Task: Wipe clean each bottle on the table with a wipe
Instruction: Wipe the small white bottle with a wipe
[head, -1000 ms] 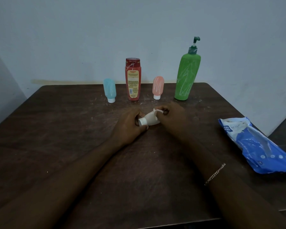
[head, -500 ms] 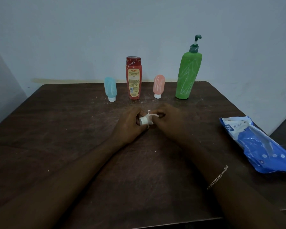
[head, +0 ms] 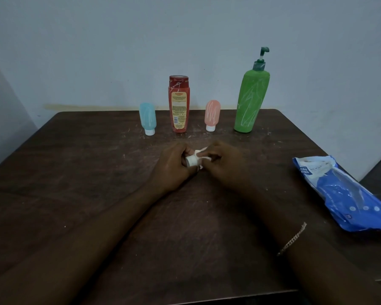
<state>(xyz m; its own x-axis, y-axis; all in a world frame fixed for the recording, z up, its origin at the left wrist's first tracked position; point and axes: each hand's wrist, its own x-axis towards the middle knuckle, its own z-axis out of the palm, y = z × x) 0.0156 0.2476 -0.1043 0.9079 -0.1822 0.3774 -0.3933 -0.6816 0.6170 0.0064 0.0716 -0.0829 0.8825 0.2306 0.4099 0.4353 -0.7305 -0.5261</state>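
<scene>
As left hand (head: pixel 171 169) fingers (head: pixel 182 150) grip white bottle (head: pixel 191 161), right hand (head: pixel 227 167) pinching apparent wipe (head: pixel 202 149), blue pack (head: pixel 348 194) "mee mee"

Looks like a plain room in a home, and here's what points that way. A dark wooden table (head: pixel 75 172), scuffed and flecked with white marks, sits pushed up against a plain pale blue-grey painted wall (head: pixel 119 51), which has a yellowish stain just above the table's far edge. Lined up at the back are household toiletries: a small blue tube (head: pixel 147 118), a red labelled bottle (head: pixel 178 104), a small pink tube (head: pixel 212 114) and a tall green pump bottle (head: pixel 251 100). On the right lies a blue pack of wipes (head: pixel 343 194). Which room it is cannot be told.
</scene>
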